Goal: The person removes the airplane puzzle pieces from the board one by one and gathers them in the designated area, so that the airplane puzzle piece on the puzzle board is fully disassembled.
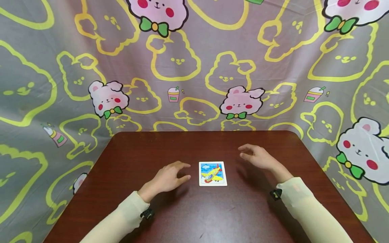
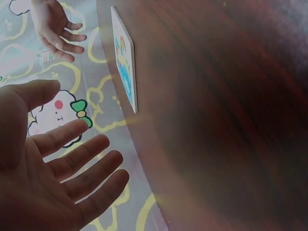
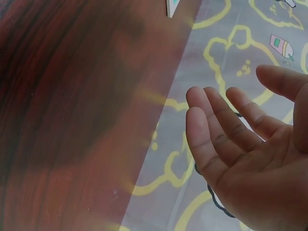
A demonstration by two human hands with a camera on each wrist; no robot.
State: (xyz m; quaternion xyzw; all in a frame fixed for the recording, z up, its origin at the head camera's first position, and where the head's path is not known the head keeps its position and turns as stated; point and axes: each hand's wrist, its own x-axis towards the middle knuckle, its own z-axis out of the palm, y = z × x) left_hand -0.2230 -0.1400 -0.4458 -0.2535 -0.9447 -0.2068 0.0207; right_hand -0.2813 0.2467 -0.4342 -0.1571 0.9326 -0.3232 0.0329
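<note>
A square picture puzzle [image 1: 212, 173] with a yellow airplane on blue sky and a white border lies flat on the table. Just left of it in the head view is my left hand [image 1: 169, 176], fingers relaxed and holding nothing. My right hand [image 1: 258, 156] hovers above the table, right of the puzzle and a little farther back, its fingers loosely bent around nothing. The left wrist view shows the puzzle [image 2: 124, 60] edge-on beyond the spread left fingers [image 2: 91, 166]. Only a corner of the puzzle [image 3: 172, 6] enters the right wrist view, above the right hand [image 3: 255, 144].
The dark brown wooden table [image 1: 146, 145] has rounded far corners. A grey curtain [image 1: 194, 91] printed with rabbits and yellow outlines hangs behind it and along both sides. Small black devices sit at the left cuff [image 1: 147, 213] and the right cuff [image 1: 276, 194].
</note>
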